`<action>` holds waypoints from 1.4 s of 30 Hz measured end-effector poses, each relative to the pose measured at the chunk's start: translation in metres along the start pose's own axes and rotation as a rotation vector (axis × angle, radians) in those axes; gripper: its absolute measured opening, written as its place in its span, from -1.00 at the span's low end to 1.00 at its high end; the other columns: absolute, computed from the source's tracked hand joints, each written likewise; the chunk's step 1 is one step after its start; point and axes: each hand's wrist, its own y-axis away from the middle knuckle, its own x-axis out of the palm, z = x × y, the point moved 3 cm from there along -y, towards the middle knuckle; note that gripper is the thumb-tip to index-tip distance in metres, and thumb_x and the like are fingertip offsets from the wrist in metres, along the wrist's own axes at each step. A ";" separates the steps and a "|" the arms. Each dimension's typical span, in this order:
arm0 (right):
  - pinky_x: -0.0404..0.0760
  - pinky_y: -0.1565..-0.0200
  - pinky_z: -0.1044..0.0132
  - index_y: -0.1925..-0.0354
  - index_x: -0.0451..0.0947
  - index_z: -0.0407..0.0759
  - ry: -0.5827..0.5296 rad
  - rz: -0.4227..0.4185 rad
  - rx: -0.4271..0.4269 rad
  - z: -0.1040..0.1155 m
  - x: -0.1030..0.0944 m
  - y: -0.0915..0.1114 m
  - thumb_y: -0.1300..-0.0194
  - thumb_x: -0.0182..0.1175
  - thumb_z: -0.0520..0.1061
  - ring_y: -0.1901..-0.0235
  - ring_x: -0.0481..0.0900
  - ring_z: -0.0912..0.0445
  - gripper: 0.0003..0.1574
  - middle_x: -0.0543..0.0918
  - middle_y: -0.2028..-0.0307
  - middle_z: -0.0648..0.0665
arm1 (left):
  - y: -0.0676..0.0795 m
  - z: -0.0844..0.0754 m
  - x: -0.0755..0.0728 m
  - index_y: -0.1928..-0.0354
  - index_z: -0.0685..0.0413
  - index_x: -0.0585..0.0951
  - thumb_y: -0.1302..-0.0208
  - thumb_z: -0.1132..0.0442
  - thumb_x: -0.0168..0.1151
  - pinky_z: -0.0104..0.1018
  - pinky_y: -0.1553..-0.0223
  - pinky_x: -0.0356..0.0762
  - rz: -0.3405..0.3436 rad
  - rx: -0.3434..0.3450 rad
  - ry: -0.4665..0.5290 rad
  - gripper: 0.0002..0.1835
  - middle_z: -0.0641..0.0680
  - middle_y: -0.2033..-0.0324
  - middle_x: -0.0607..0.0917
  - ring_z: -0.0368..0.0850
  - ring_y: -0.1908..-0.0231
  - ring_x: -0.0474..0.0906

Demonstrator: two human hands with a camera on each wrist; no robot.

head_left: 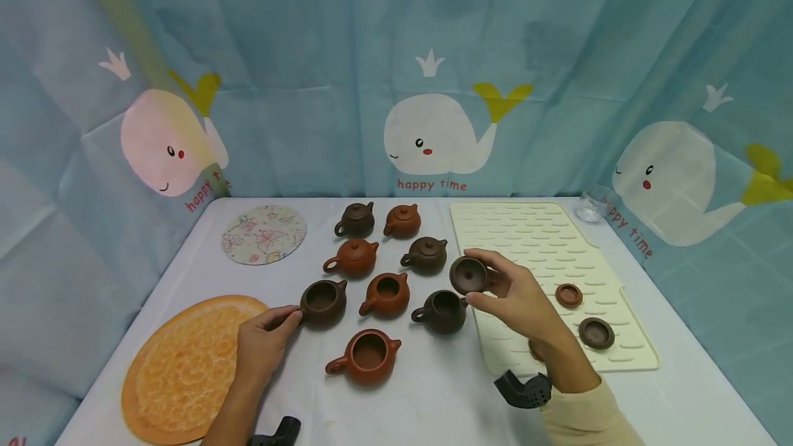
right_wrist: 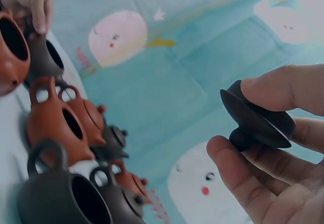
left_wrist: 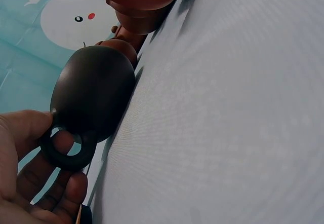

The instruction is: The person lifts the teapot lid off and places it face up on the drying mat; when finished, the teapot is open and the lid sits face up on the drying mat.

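My left hand pinches the ring handle of a dark brown lidless teapot, which stands on the table. In the left wrist view, the fingers curl about this handle. My right hand holds a dark teapot lid by its edges, tilted in the air; its knob shows in the right wrist view. Just below the lid stands another dark lidless teapot. Two reddish lidless teapots, one farther back and one nearer, stand between the hands.
Several lidded teapots stand farther back. On the cream mat at right lie a reddish lid, a dark lid and another partly hidden by my right wrist. A glass, round orange mat and floral mat lie around.
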 end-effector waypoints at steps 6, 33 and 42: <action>0.58 0.13 0.29 -0.33 0.31 -0.25 0.049 -0.064 -0.041 0.000 -0.021 0.014 -0.18 0.29 -0.44 0.10 0.59 0.00 -0.23 0.49 -0.09 -0.30 | -0.001 -0.001 0.000 0.25 0.21 0.75 -0.18 0.29 0.40 -0.60 0.28 0.45 -0.009 0.002 -0.019 -0.86 0.08 0.34 0.73 -0.32 0.29 0.57; 0.55 0.31 0.29 -0.38 0.25 -0.24 0.354 -0.188 0.375 -0.064 -0.075 0.054 -0.23 0.32 -0.24 0.11 0.54 -0.12 -0.20 0.47 -0.07 -0.33 | 0.001 -0.002 0.001 0.24 0.20 0.75 -0.19 0.30 0.39 -0.60 0.26 0.45 0.003 -0.011 -0.044 -0.87 0.07 0.33 0.73 -0.29 0.28 0.58; 0.55 0.38 0.23 -0.30 0.30 -0.41 0.454 -0.113 0.443 -0.080 -0.078 0.054 -0.15 0.32 -0.34 0.22 0.56 -0.07 -0.23 0.54 0.04 -0.38 | 0.002 -0.004 0.000 0.23 0.22 0.75 -0.20 0.29 0.39 -0.59 0.28 0.45 0.008 -0.003 -0.006 -0.85 0.13 0.31 0.73 -0.28 0.30 0.58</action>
